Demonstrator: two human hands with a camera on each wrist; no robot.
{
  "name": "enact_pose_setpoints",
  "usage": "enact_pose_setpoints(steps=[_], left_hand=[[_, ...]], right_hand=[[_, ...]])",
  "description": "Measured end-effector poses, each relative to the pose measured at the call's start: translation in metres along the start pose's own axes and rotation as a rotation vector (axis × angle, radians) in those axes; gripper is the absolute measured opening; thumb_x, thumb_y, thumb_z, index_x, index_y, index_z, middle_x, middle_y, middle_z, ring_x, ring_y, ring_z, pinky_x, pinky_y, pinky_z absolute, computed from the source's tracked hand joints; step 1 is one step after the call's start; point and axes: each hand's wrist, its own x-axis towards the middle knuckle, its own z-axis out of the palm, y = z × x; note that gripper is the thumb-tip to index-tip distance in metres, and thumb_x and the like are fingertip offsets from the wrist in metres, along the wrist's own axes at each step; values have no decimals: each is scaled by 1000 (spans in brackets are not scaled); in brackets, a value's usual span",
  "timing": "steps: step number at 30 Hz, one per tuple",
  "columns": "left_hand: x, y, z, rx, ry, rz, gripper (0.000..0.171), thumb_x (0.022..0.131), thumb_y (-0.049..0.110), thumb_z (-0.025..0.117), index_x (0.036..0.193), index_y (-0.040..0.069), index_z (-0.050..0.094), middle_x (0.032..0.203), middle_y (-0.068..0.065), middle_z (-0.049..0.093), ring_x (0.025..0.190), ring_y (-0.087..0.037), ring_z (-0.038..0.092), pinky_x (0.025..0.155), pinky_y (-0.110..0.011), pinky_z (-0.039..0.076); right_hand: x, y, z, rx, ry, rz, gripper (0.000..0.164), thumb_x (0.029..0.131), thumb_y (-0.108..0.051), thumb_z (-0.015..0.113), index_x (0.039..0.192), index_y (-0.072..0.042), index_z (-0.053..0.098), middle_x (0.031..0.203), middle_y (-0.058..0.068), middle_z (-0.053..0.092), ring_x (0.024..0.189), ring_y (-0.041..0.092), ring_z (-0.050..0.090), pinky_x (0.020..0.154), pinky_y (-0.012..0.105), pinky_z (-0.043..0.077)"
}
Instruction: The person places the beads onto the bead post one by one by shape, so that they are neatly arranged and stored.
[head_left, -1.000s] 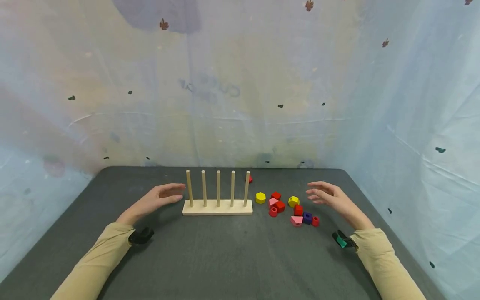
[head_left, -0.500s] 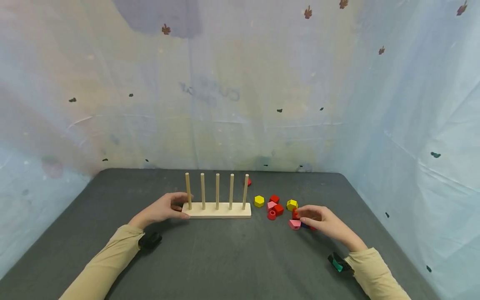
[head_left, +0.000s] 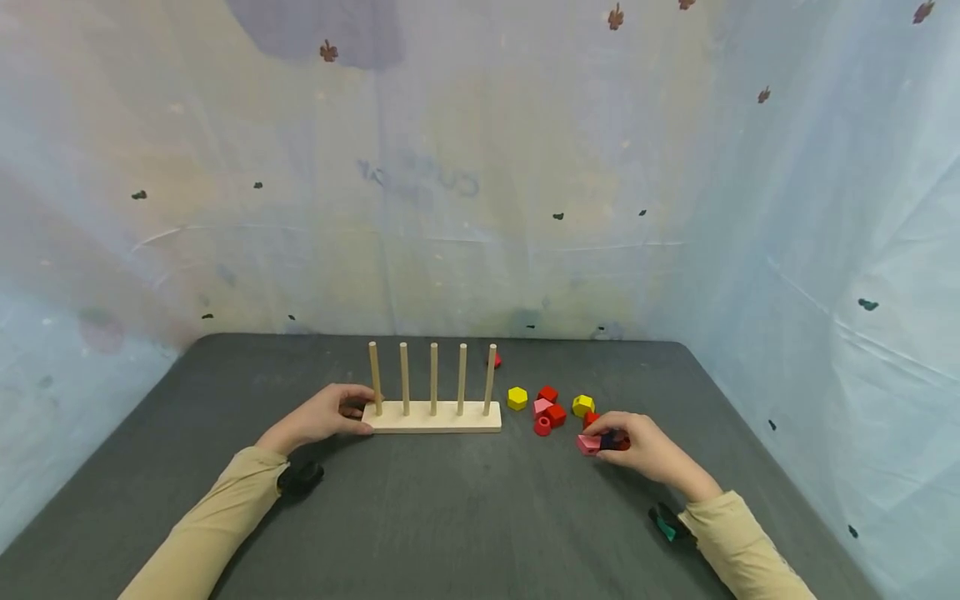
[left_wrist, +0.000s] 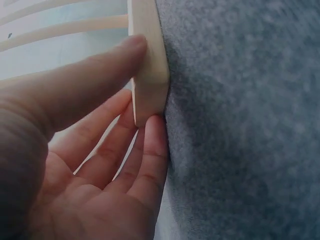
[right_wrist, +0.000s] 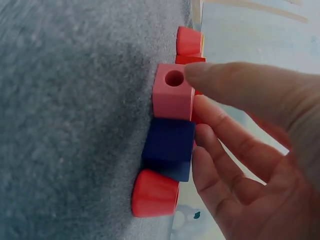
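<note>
The left hand point(head_left: 318, 414) holds the left end of a pale wooden peg stand point(head_left: 431, 418), whose upright pegs stand bare. In the left wrist view the thumb lies on the front of the wooden base point(left_wrist: 150, 65), and the fingertips meet its end and far side. Over a row of coloured beads is the right hand point(head_left: 637, 446). Its thumb and forefinger pinch a pink bead point(right_wrist: 172, 95) with a round hole. Beside the pink bead lie a navy cube bead point(right_wrist: 169, 145) and a red tapered bead point(right_wrist: 155, 194), close to the other fingers.
Between the stand and the right hand lie a yellow hexagonal bead point(head_left: 517, 398), a second yellow bead point(head_left: 583, 406), another pink bead point(head_left: 542, 407) and several red beads point(head_left: 555, 415). One red bead point(head_left: 497, 360) is behind the rightmost peg. A curtain point(head_left: 480, 167) hangs behind the dark table point(head_left: 450, 517).
The left hand has moved right to the stand's end and taken hold of it. The right hand has come down and leftward onto the beads, its fingers now around the pink one.
</note>
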Motion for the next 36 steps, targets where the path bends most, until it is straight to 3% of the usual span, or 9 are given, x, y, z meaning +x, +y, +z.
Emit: enact_pose_setpoints(steps=[8, 14, 24, 31, 36], left_hand=[[1, -2, 1, -6, -13, -7, 61, 81, 16, 78, 131, -6, 51, 131, -25, 50, 115, -37, 53, 92, -44, 52], [2, -4, 1, 13, -6, -10, 62, 81, 17, 78, 132, -6, 51, 132, -26, 49, 115, -38, 53, 92, -43, 52], [4, -5, 1, 19, -9, 12, 59, 81, 15, 78, 130, -7, 52, 129, -25, 52, 112, -37, 55, 92, -44, 52], [5, -7, 2, 45, 14, -11, 59, 80, 17, 79, 129, -5, 54, 128, -23, 53, 113, -36, 56, 93, -43, 52], [5, -7, 2, 49, 25, -34, 60, 79, 18, 80, 129, -3, 56, 129, -22, 54, 111, -35, 57, 92, -44, 52]], right_hand=[[8, -2, 3, -43, -5, -55, 24, 78, -6, 79, 99, -10, 69, 92, 0, 65, 75, 21, 56, 59, 27, 51], [19, -6, 4, -38, -68, -8, 16, 84, -10, 75, 98, -15, 70, 90, -6, 66, 74, 10, 57, 58, 23, 50], [25, -10, 7, -17, -136, 34, 14, 91, -12, 67, 104, -12, 72, 96, -3, 68, 63, 14, 53, 55, 24, 50], [25, -9, 7, -49, -135, 2, 23, 85, -17, 75, 106, -9, 69, 96, -4, 66, 81, 15, 61, 66, 34, 55], [28, -13, 3, -88, -140, -11, 19, 85, -14, 74, 103, -14, 68, 96, -6, 64, 83, 16, 60, 69, 36, 56]])
